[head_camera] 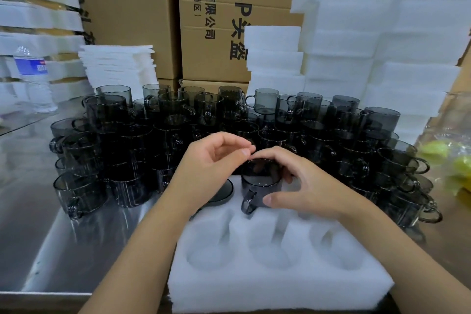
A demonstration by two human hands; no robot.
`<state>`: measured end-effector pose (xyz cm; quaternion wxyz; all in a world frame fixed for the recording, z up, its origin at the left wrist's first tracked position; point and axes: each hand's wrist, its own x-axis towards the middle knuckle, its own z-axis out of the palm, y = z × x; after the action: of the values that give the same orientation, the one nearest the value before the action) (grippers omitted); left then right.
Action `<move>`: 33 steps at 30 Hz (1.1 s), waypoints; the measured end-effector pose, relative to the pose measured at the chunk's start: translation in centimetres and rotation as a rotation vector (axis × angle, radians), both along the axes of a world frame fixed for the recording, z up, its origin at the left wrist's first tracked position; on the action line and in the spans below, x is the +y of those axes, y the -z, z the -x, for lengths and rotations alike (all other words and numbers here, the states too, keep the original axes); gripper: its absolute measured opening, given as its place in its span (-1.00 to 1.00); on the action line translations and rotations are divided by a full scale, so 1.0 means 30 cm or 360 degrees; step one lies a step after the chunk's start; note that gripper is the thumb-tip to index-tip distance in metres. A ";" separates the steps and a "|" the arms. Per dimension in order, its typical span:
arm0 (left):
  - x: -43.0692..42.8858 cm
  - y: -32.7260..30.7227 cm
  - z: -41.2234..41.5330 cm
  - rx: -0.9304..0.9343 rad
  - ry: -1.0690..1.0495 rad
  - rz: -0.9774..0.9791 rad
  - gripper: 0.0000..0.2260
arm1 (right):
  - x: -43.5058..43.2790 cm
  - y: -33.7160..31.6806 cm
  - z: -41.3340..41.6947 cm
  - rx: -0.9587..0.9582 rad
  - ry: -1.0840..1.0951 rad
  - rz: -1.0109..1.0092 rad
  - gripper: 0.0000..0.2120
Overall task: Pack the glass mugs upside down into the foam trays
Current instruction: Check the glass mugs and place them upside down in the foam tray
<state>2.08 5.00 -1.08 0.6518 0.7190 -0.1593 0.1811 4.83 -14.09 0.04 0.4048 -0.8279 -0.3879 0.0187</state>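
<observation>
white foam is filling the lower centre of the frame: a foam tray [267, 285] with rounded pockets is lying on a shiny metal table [38, 224]. three pockets in its near row are sitting empty. in the far row, the middle pocket is taking a smoky glass mug [260, 186], base up, with its handle pointing toward the camera. just left of it, another upturned mug [224, 192] is sitting deep in its pocket, only the round base showing past the left wrist.

the right hand [300, 181] is curling over the smoky glass mug, thumb lying against its near side and fingers wrapping the far side, so it is holding the glass. the left hand [214, 158] is hovering just above and left of that mug, fingers loosely bent and narrow, fingertips meeting the right hand's knuckles, gripping nothing.

behind the tray, across the middle of the frame, a crowd of dark mugs [178, 120] is standing stacked on the table. stacks of foam trays [356, 46] are rising at the upper right, a lower pile of foam sheets [117, 64] at centre left. cardboard boxes [211, 20] with printed characters are filling the top centre. a water bottle [33, 76] is standing at the left edge.
</observation>
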 end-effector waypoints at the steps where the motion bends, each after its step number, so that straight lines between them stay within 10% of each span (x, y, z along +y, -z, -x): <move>1: 0.001 0.005 0.006 -0.0024 -0.0002 -0.0056 -0.86 | 0.001 0.001 -0.001 0.0022 0.0003 0.0008 -0.48; 26: 0.016 0.013 0.029 0.0209 0.0058 -0.0922 -0.78 | 0.013 0.018 -0.010 -0.0195 0.0068 0.0111 -0.82; 33: 0.020 0.012 0.030 0.0164 0.0044 -0.1041 -0.67 | 0.023 -0.055 -0.039 -0.0983 0.0645 -0.0191 -0.82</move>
<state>1.17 5.60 -1.44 0.3960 0.8962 -0.1855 0.0748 6.00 -13.41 1.70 0.3120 -0.8292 -0.3203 -0.3353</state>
